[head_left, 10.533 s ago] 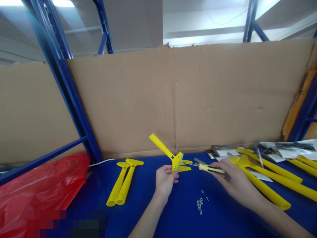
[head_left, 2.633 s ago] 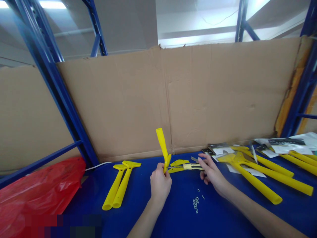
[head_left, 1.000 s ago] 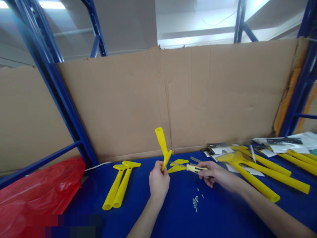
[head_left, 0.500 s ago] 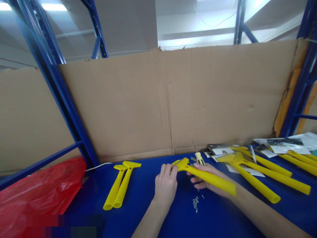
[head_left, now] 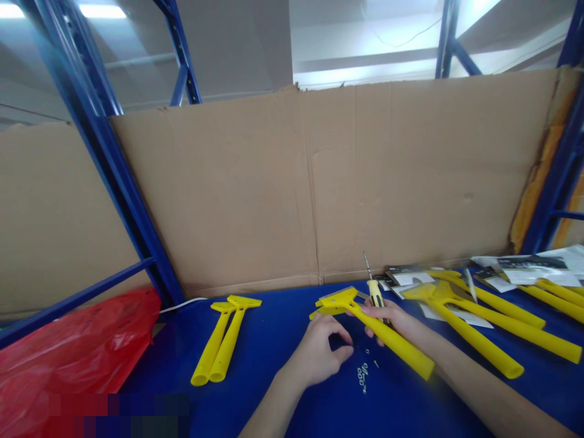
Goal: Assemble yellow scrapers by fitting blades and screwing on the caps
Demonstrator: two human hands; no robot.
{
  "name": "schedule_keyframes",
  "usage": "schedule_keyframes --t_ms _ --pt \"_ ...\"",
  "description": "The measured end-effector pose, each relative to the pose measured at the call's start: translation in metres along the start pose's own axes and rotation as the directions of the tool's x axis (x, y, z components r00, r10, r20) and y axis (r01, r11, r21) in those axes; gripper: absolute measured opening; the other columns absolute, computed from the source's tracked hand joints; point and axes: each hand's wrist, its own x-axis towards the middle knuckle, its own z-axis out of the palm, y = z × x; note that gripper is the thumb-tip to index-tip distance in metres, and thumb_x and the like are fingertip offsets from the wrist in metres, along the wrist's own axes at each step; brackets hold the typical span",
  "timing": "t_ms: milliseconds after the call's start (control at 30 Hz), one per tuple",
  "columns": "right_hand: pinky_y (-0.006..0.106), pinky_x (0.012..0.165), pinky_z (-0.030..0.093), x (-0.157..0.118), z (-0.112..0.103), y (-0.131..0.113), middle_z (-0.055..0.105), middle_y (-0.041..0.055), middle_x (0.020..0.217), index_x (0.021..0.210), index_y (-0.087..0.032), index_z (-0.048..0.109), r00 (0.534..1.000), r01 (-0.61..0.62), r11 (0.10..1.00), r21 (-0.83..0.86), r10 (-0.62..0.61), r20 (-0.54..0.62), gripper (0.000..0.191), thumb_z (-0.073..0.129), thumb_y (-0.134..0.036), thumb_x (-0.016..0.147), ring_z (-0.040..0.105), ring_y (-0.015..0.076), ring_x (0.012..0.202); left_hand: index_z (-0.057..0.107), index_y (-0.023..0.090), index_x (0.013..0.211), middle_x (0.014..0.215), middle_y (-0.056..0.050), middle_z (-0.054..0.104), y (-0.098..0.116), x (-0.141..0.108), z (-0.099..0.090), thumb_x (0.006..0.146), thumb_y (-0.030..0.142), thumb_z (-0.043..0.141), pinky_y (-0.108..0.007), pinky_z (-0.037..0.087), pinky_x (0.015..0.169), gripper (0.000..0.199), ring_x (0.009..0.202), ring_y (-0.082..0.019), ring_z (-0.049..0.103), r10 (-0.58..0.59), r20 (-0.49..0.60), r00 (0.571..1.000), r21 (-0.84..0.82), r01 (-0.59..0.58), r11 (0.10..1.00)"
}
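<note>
A yellow scraper (head_left: 392, 344) with a long tubular handle lies in my right hand (head_left: 395, 319), its head pointing to the upper left. The same hand also holds a screwdriver (head_left: 376, 293) with a pale yellow and black handle, its shaft pointing up. Just below the scraper's head is my left hand (head_left: 326, 353), thumb and index finger apart with a gap between them and no object visible there. Small metal nuts and screws (head_left: 362, 376) lie on the blue table to the right of my left hand.
Two yellow scraper handles (head_left: 225, 344) lie on the blue table (head_left: 159, 377) at left, near a red plastic bag (head_left: 82, 347). Several yellow scrapers (head_left: 479, 334) and packets (head_left: 531, 271) are at right. A cardboard panel (head_left: 250, 201) stands behind.
My left hand has let go of the scraper's head and moved down and right, towards the small hardware. The screwdriver has shifted slightly right and the scraper's handle has dipped.
</note>
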Motion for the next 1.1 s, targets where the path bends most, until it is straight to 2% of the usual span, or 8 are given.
schedule_keyframes --t_ms 100,233,467,567,633,733,867,1100 --pt "0.021 0.035 0.045 0.001 -0.001 0.002 0.071 0.0035 0.081 0.074 -0.022 0.042 1.0 0.009 1.0 -0.006 -0.009 0.023 0.029 0.068 -0.029 0.065 0.06 0.0115 0.046 0.071 0.026 0.076 0.093 -0.001 0.062 0.006 -0.003 -0.002 0.068 0.023 0.07 -0.033 0.035 0.094 0.009 0.098 -0.019 0.052 -0.007 0.13 0.992 -0.037 0.012 0.999" --pt "0.02 0.035 0.045 0.003 0.0 0.005 0.068 0.001 0.066 0.076 -0.021 0.043 1.0 -0.01 1.0 -0.026 0.011 0.026 0.028 0.068 -0.028 0.066 0.06 0.0125 0.045 0.071 0.027 0.077 0.095 0.0 0.059 0.011 -0.004 -0.005 0.069 0.025 0.071 -0.034 0.033 0.095 0.008 0.1 -0.019 0.049 -0.018 0.202 0.979 -0.052 0.029 0.998" --pt "0.021 0.035 0.044 0.003 0.007 -0.001 0.063 -0.0016 0.058 0.083 -0.02 0.046 1.0 -0.02 0.997 -0.076 0.02 0.006 0.03 0.068 -0.027 0.065 0.06 0.0138 0.045 0.069 0.024 0.074 0.094 0.0 0.061 0.011 -0.004 -0.003 0.071 0.02 0.067 -0.035 0.031 0.097 0.005 0.101 -0.02 0.048 -0.022 0.232 0.972 -0.038 0.032 0.999" --pt "0.02 0.035 0.042 0.003 0.01 -0.001 0.061 -0.0035 0.054 0.083 -0.021 0.044 1.0 -0.03 0.995 -0.091 0.03 0.001 0.028 0.066 -0.027 0.067 0.058 0.0131 0.043 0.068 0.021 0.073 0.087 -0.001 0.063 0.009 -0.003 -0.004 0.07 0.02 0.067 -0.029 0.039 0.084 0.003 0.091 -0.018 0.052 -0.036 0.213 0.976 -0.095 0.057 0.994" --pt "0.021 0.036 0.043 0.002 0.012 0.0 0.06 -0.0046 0.053 0.085 -0.021 0.043 1.0 -0.03 0.995 -0.09 0.029 -0.008 0.029 0.066 -0.026 0.067 0.058 0.0131 0.043 0.067 0.019 0.073 0.079 0.0 0.063 0.006 0.001 -0.006 0.07 0.02 0.065 -0.024 0.041 0.071 0.004 0.078 -0.015 0.054 -0.066 0.162 0.985 -0.193 0.097 0.976" --pt "0.023 0.038 0.045 0.002 0.015 0.004 0.059 -0.0049 0.056 0.088 -0.022 0.041 0.998 -0.041 0.995 -0.088 0.037 -0.047 0.033 0.066 -0.026 0.066 0.059 0.0136 0.044 0.067 0.016 0.071 0.069 0.0 0.062 -0.002 0.01 -0.01 0.071 0.021 0.064 -0.023 0.039 0.061 0.006 0.063 -0.012 0.052 -0.133 -0.066 0.989 -0.337 0.103 0.936" --pt "0.022 0.038 0.043 0.001 0.02 0.004 0.059 -0.0051 0.062 0.088 -0.023 0.039 0.998 -0.066 0.993 -0.1 0.064 -0.02 0.036 0.065 -0.023 0.063 0.06 0.0134 0.044 0.068 0.017 0.066 0.071 -0.002 0.062 -0.016 0.023 -0.01 0.067 0.023 0.066 -0.027 0.039 0.068 0.007 0.069 -0.015 0.052 -0.181 -0.369 0.912 -0.308 0.064 0.949" --pt "0.022 0.044 0.046 0.0 0.023 0.002 0.058 -0.0059 0.063 0.09 -0.022 0.039 0.991 -0.107 0.979 -0.172 0.119 0.059 0.035 0.065 -0.022 0.066 0.061 0.0126 0.047 0.071 0.019 0.062 0.074 -0.003 0.062 -0.027 0.039 0.002 0.062 0.02 0.067 -0.029 0.04 0.072 0.004 0.073 -0.017 0.054 -0.265 -0.429 0.863 -0.359 0.106 0.927"
